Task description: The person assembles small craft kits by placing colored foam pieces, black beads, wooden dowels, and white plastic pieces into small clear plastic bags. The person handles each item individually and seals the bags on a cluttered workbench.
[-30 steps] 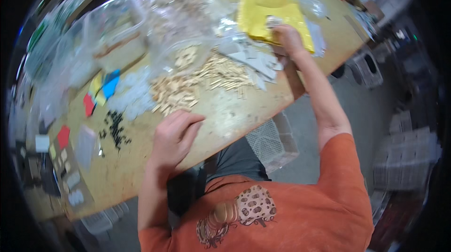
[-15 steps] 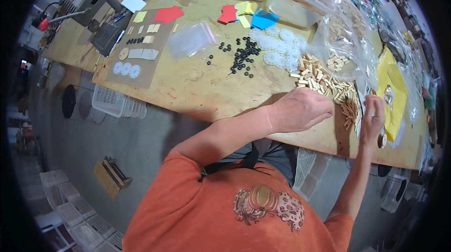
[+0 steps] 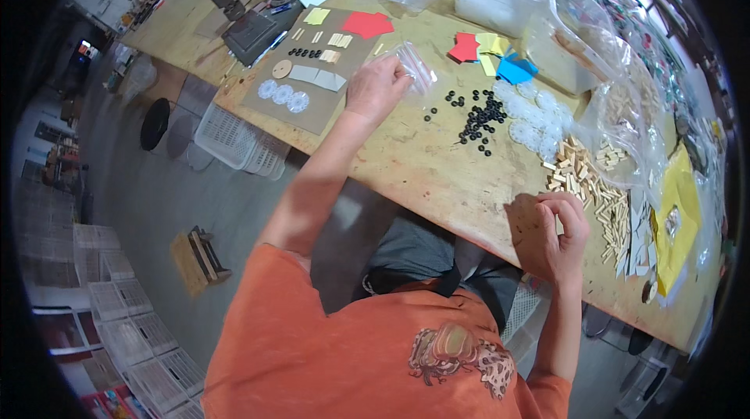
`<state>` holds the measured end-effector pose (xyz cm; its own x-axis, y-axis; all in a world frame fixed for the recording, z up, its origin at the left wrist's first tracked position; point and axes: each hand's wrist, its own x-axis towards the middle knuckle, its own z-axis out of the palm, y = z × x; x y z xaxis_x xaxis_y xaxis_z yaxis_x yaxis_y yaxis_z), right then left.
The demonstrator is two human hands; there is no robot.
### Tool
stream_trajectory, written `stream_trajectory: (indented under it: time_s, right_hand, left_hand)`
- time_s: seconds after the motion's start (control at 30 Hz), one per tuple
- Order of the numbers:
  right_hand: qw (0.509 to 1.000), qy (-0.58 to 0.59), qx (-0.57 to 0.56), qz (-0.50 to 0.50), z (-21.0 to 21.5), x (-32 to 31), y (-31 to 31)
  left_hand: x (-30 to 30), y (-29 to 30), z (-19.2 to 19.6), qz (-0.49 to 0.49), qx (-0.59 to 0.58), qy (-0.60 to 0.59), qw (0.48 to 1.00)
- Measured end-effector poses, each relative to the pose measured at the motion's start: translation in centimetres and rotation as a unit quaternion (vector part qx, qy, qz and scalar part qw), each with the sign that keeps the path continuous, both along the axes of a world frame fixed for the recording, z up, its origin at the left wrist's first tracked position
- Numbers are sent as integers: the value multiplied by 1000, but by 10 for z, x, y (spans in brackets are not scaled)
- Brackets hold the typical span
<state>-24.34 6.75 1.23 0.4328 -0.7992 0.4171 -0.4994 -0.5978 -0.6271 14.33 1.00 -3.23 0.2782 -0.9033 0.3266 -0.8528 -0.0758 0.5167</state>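
My left hand [image 3: 378, 89] is over a stack of clear zip bags [image 3: 423, 75], its fingers curled on the bags' near left part. The fingertips are partly hidden, but they seem to pinch a bag. At the bench's near side my right hand [image 3: 564, 233] is raised with curled fingers. A small pale wooden piece [image 3: 558, 225] shows between its thumb and fingers. Just beyond this hand lie a heap of short wooden blocks [image 3: 574, 169] and a bunch of thin wooden sticks [image 3: 614, 223].
Black rings [image 3: 482, 123] and clear plastic discs [image 3: 539, 123] lie mid-bench. A brown board [image 3: 312, 118] left of the bags carries sorted parts. Beyond are coloured cards [image 3: 516, 69] and a clear tub [image 3: 500, 1]. A yellow bag [image 3: 673, 223] lies right; a hand press [image 3: 254, 32] stands left.
My left hand has gone from the wooden piles leftward to the zip bags. My right hand has drawn back left from beside the sticks. The view has turned left.
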Motion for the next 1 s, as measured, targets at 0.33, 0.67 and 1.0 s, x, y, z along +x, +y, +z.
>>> stream_trajectory:
  time_s: [0.33, 0.67, 1.0]
  right_hand:
    - [997, 18, 55, 48, 7, 7, 17]
    - [902, -250, 353, 10, 32, 26, 28]
    - [829, -178, 529, 39, 22, 13, 27]
  left_hand:
    - [-2, 8, 2, 27, -22, 49, 998]
    - [-104, 86, 72, -258, -294, -100, 915]
    - [-139, 106, 58, -373, -234, -113, 891]
